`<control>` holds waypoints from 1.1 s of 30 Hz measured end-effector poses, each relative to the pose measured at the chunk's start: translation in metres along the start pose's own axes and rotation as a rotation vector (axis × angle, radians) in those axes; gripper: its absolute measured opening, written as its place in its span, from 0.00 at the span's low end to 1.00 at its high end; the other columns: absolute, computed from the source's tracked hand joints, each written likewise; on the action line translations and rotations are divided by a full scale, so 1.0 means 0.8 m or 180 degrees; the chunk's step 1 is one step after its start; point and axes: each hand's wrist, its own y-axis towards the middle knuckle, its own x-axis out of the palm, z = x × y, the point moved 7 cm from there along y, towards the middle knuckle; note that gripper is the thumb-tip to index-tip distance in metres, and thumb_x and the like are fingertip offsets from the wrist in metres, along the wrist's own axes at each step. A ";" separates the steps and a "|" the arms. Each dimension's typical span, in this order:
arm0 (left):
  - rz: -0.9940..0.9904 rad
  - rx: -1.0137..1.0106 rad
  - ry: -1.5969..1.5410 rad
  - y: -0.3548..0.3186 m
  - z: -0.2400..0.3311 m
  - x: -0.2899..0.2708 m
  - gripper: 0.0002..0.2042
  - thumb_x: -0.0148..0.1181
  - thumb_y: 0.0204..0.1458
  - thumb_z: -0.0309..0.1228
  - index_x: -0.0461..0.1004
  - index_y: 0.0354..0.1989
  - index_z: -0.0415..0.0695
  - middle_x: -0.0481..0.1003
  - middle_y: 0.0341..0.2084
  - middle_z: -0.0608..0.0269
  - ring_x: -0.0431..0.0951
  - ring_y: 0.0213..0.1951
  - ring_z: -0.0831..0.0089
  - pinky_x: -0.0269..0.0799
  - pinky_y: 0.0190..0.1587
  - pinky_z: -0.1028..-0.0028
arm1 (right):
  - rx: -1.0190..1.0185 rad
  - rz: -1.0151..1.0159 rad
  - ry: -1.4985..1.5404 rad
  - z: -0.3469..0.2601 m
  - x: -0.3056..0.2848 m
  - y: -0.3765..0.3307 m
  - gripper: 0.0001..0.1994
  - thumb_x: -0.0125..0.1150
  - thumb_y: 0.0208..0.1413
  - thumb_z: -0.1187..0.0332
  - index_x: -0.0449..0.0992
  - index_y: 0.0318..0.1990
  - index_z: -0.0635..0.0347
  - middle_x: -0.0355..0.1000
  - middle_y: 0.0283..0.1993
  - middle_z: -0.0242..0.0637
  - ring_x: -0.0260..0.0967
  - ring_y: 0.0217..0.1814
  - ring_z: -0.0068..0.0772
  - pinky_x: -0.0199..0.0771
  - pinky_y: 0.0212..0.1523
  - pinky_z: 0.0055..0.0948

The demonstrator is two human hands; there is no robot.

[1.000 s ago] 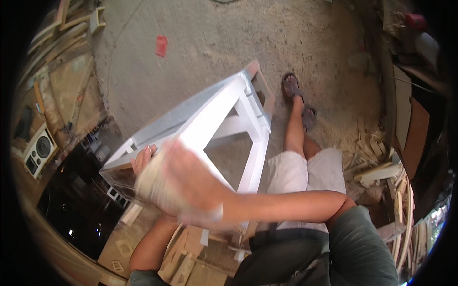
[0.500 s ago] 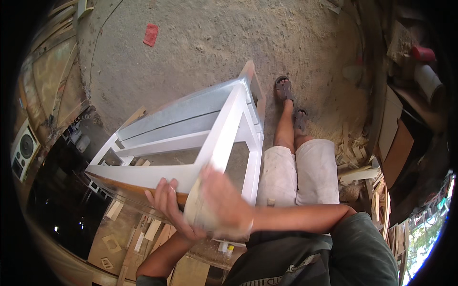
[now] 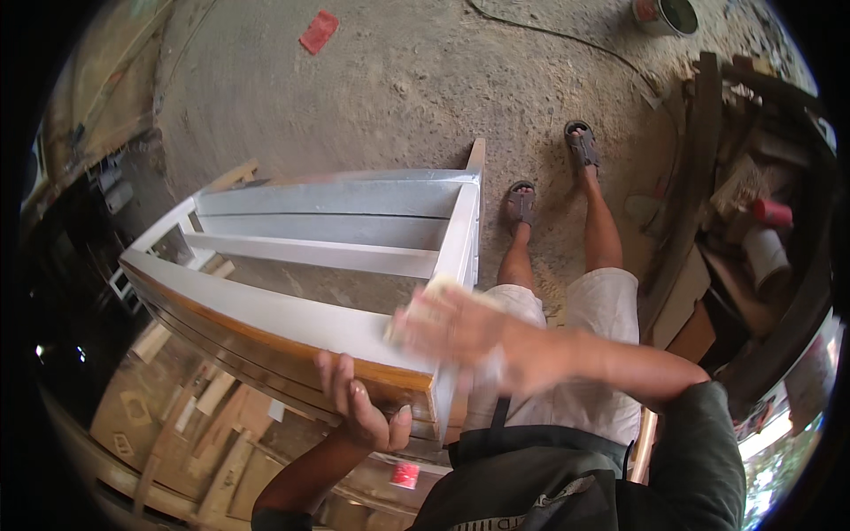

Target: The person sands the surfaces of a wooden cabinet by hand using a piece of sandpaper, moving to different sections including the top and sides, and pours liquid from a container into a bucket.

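Half-open left hand braces the white frame from outside; right hand grips a pad atop.

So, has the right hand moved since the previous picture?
Yes. The right hand has moved forward, away from the brown edge, whose right end is no longer hidden.

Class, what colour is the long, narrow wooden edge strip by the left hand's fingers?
Orange-brown; the long wooden strip shows best in the head view.

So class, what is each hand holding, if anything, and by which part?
The left hand holds the brown-edged white wooden frame by that edge, near a corner; the right hand covers a pale, blurred pad, its grip unclear.
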 end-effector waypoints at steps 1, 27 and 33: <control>0.0061 -0.0014 -0.0001 -0.004 0.000 -0.001 0.39 0.42 0.58 0.45 0.41 0.73 0.34 0.50 0.68 0.30 0.46 0.69 0.25 0.38 0.68 0.32 | -0.0279 -0.0310 -0.0236 -0.026 0.006 0.003 0.33 0.54 0.65 0.60 0.51 0.76 0.52 0.49 0.78 0.42 0.38 0.82 0.47 0.40 0.79 0.48; 0.0220 -0.0610 0.0648 -0.028 0.002 0.010 0.31 0.29 0.65 0.53 0.51 0.70 0.45 0.60 0.65 0.42 0.51 0.71 0.36 0.38 0.70 0.31 | 0.1517 0.0278 -0.0570 0.158 -0.030 0.032 0.20 0.54 0.65 0.63 0.70 0.55 0.72 0.70 0.54 0.64 0.76 0.45 0.60 0.81 0.45 0.48; -0.0156 -0.0627 0.0623 -0.011 -0.003 0.021 0.31 0.29 0.65 0.57 0.49 0.74 0.58 0.63 0.67 0.60 0.53 0.73 0.54 0.34 0.71 0.33 | 0.2068 -0.0313 -0.1937 0.364 -0.056 0.014 0.15 0.54 0.64 0.64 0.73 0.47 0.70 0.69 0.52 0.59 0.70 0.49 0.61 0.76 0.44 0.51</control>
